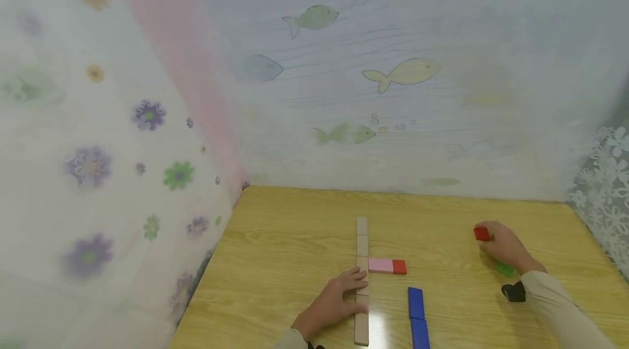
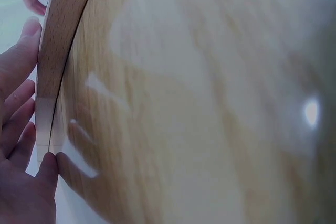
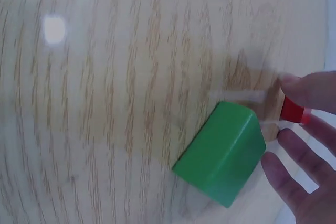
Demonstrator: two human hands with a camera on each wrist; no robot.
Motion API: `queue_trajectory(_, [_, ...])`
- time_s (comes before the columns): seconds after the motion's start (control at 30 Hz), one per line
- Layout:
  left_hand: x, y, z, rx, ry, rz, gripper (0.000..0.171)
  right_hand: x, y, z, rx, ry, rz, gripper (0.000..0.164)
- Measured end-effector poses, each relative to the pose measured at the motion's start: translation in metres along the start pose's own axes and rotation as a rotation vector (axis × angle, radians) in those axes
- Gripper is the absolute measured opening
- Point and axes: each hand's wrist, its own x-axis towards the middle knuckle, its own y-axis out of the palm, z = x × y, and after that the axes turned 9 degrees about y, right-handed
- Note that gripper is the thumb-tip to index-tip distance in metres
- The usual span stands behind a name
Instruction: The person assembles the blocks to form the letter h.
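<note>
My left hand rests against a straight row of plain wooden blocks, its fingers spread along the row's left side and over it. In the left wrist view the fingertips touch the wooden blocks along their edge. At the right, my right hand pinches a small red block between thumb and fingers. The right wrist view shows that red block close over the table. A green block with slanted top faces lies beside the right fingers, partly hidden by the hand in the head view.
A pink block and another red block extend rightward from the wooden row, end to end. Two blue blocks lie in line nearer the front. Painted walls border the wooden table at the back and left.
</note>
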Motion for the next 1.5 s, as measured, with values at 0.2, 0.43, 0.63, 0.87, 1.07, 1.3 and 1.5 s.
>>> queue_trajectory(0.2, [0.002, 0.001, 0.0, -0.005, 0.007, 0.0, 0.058, 0.0, 0.001, 0.003, -0.014, 0.027, -0.021, 0.033])
queue_trajectory(0.43, [0.002, 0.002, 0.0, -0.001, 0.011, 0.0, 0.058, -0.001, 0.003, 0.0, -0.018, 0.036, -0.05, 0.031])
queue_trajectory(0.63, [0.002, 0.001, 0.0, -0.012, 0.015, -0.003, 0.057, -0.003, 0.005, -0.003, 0.006, 0.025, -0.073, 0.031])
queue_trajectory(0.87, [0.0, -0.001, -0.001, -0.018, 0.018, -0.017, 0.057, -0.004, 0.003, 0.0, 0.035, 0.011, -0.083, 0.031])
queue_trajectory(1.07, [0.001, -0.001, 0.0, -0.012, 0.025, -0.017, 0.057, -0.006, -0.005, 0.009, 0.043, 0.018, -0.049, 0.031])
queue_trajectory(1.3, [-0.001, 0.0, 0.001, -0.027, 0.011, -0.019, 0.057, -0.008, -0.012, 0.03, 0.033, -0.036, -0.067, 0.03])
queue_trajectory(1.5, [-0.001, 0.001, 0.001, -0.023, 0.019, -0.02, 0.057, -0.011, -0.014, 0.046, 0.029, -0.141, -0.094, 0.031])
